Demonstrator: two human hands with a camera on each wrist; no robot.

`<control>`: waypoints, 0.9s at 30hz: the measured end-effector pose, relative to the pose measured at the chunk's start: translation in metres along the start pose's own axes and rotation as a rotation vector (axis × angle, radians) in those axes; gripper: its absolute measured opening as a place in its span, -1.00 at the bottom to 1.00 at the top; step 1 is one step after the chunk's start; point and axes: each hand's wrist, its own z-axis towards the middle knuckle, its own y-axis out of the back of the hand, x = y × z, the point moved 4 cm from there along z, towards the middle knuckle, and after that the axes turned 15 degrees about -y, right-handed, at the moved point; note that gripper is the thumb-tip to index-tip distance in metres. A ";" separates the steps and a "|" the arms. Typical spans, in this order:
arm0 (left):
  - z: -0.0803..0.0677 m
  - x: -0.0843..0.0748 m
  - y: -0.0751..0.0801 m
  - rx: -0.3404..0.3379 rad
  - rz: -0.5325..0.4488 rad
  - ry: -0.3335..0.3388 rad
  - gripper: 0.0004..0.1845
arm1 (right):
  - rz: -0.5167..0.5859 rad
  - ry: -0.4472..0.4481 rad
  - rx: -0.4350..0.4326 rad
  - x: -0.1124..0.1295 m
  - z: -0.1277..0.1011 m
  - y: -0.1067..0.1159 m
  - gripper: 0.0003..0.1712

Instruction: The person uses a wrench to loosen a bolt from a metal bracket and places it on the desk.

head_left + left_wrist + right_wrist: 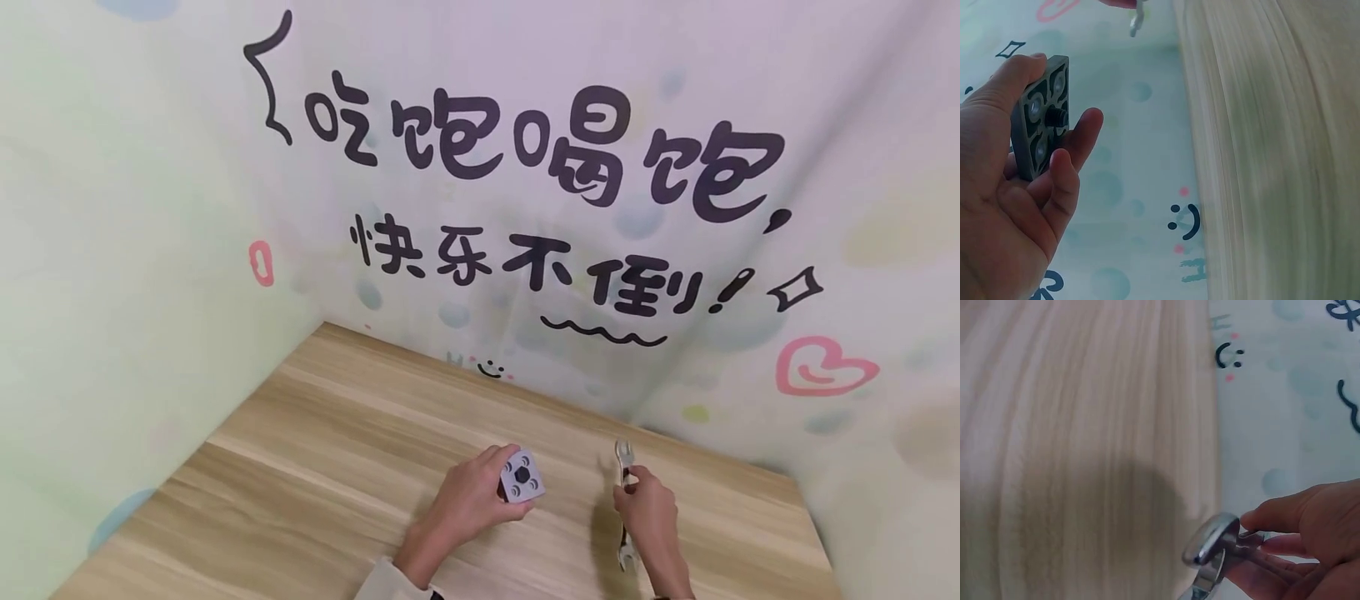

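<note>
My left hand (468, 500) grips a small grey square block (522, 477) with round holes at its corners and a dark nut in the middle. In the left wrist view the block (1044, 115) sits upright between thumb and fingers (1066, 178). My right hand (647, 508) holds a shiny metal wrench (624, 467) by its shaft, open-end head pointing away, the other end showing below the hand. The right wrist view shows the wrench head (1213, 544) pinched by the fingers (1285, 515). Both hands hover just over the wooden table (337, 450).
A printed cloth backdrop (525, 208) with black characters, a pink heart and a smiley face stands along the table's far and left edges. The table's right edge (813, 517) lies close to my right hand.
</note>
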 end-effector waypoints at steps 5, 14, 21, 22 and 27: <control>-0.002 0.000 -0.003 0.014 -0.001 0.002 -0.27 | -0.072 0.014 -0.025 -0.009 0.015 -0.012 -0.63; -0.002 -0.002 -0.006 0.022 0.003 -0.008 -0.29 | -0.078 -0.018 0.005 -0.010 0.026 -0.022 -0.86; 0.000 -0.005 -0.008 0.034 0.038 -0.032 -0.29 | -0.126 0.008 0.002 -0.008 0.027 -0.024 -0.93; 0.000 -0.006 -0.009 0.032 0.039 -0.034 -0.29 | -0.148 0.024 -0.007 -0.008 0.027 -0.024 -0.89; 0.001 -0.007 -0.010 0.020 0.042 -0.042 -0.30 | -0.245 0.073 -0.020 -0.004 0.027 -0.022 -0.84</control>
